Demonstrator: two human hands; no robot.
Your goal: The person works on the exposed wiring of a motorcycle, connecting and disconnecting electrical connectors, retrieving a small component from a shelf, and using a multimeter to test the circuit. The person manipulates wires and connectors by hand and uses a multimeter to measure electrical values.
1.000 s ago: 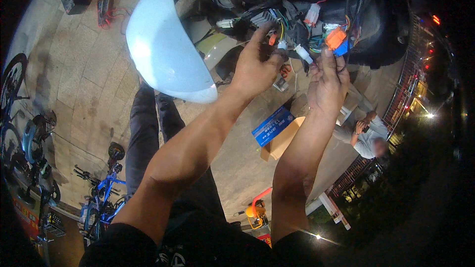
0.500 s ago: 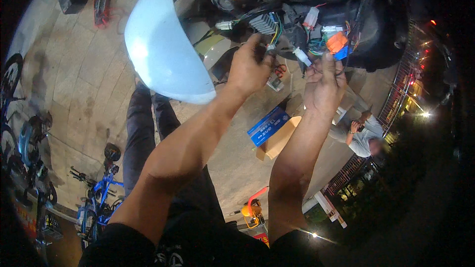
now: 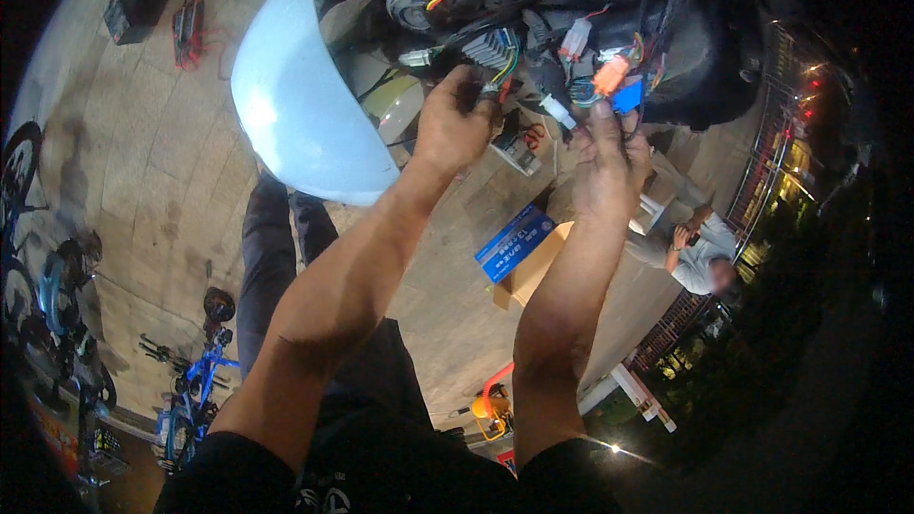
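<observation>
My left hand [image 3: 449,128] is closed, thumb and fingers pinching a small wire connector [image 3: 493,89]. Yellow and green wires run up from that connector to a finned metal box [image 3: 488,48]. My right hand [image 3: 612,160] is closed too, its thumb just below an orange connector [image 3: 610,76]. A blue connector [image 3: 627,97] sits against its fingertips, and a white connector [image 3: 558,112] is beside them; exactly what the fingers grip is partly hidden. All these hang among the bundled wires of a black vehicle body [image 3: 709,67].
A glossy pale-blue curved panel [image 3: 295,100] stands left of my left hand. Below lie a blue cardboard box [image 3: 515,241] and red-handled pliers [image 3: 533,136]. A person [image 3: 705,252] sits at the right. Bicycles [image 3: 195,381] stand at lower left; a black box [image 3: 129,17] lies upper left.
Both hands and the wiring appear shifted slightly left in the picture, as does the pale-blue panel. Each hand keeps nearly the same grip.
</observation>
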